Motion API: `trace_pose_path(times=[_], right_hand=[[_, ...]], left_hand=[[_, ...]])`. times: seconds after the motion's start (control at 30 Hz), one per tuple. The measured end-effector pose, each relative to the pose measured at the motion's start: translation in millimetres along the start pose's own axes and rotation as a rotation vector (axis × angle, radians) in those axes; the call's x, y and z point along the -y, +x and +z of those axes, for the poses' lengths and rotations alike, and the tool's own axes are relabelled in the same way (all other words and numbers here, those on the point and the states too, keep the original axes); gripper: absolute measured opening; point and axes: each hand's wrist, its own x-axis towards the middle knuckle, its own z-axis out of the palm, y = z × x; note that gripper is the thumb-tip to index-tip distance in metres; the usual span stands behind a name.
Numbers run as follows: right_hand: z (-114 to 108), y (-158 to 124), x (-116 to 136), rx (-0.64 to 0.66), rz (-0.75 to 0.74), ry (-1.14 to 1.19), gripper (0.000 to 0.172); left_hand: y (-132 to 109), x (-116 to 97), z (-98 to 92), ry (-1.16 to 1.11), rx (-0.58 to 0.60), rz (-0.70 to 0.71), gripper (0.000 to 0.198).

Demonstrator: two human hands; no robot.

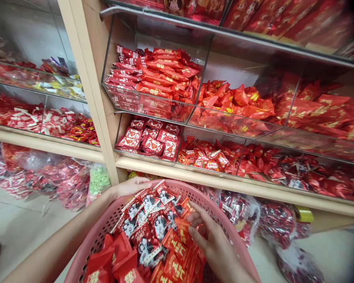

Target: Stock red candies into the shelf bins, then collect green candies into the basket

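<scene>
A pink perforated plastic basket (pixel 238 239) is in front of me, filled with small red candy packets. My left hand (pixel 132 186) holds its far left rim, the fingers lying along the edge. Over the basket's right side, my right hand (pixel 214 239) has thumb and fingers closed on an orange-red candy packet (pixel 182 228) with gold print. Packets with black-and-white figures (pixel 161 226) lie in the middle of the basket. Plain red packets (pixel 100 263) fill the near left, and more gold-lettered packets (pixel 174 267) lie under my right hand.
Wooden shelving (pixel 90 78) with clear compartments stands ahead. Long red packets (pixel 165 72), square heart-print packets (pixel 153 143) and other red sweets (pixel 242 100) fill the compartments. Bagged sweets (pixel 277 220) lie beneath the shelf, near a yellow tape roll (pixel 305 215).
</scene>
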Motion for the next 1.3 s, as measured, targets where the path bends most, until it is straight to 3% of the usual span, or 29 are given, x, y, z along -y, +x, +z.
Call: trace_pose_path(times=[0.13,0.27,0.37,0.43,0.6,0.73,0.83,0.97,1.07,1.17,1.3], right_hand=[[1.7,0.3,-10.0,0.011,-0.11,-0.198,0.046],[-1.6,-2.7,-8.5,0.154,-0.187,-0.28,0.035],[-4.6,-5.9,3.0,0.337,-0.322,-0.325,0.049],[-3.5,-6.1,10.6,0.428,-0.336,-0.397,0.054],[6.9,4.2,15.2,0.497,-0.305,-0.501,0.033],[8.4,14.6,11.8,0.43,-0.213,-0.363,0.021],[4.8,18.3,11.5,0.378,-0.036,-0.024,0.021],[0.1,16.8,15.8,0.384,0.305,0.515,0.025],[-1.3,11.9,18.1,0.394,0.472,0.729,0.025],[-1.0,3.9,17.4,0.453,0.427,0.629,0.027],[2.5,-10.4,16.4,0.448,0.248,0.132,0.027]], left_hand=[[-0.2,-1.0,-1.1,0.065,-0.014,0.001,0.049],[1.5,1.7,-3.6,0.115,-0.035,0.011,0.051],[3.0,3.1,-4.5,0.116,-0.028,0.021,0.049],[3.5,2.8,-4.0,0.12,-0.026,0.018,0.048],[2.7,1.1,-2.3,0.136,-0.025,0.024,0.05],[0.6,-0.4,-2.0,0.14,-0.027,0.017,0.051],[-0.5,-1.5,-1.6,0.138,-0.029,0.019,0.051],[-0.5,-2.5,-0.6,0.126,-0.019,0.021,0.051],[-0.1,-3.1,-0.1,0.121,-0.025,0.018,0.052],[-0.3,-3.5,-0.1,0.109,-0.034,0.009,0.052],[-1.4,-3.2,0.0,0.057,-0.012,-0.003,0.049]])
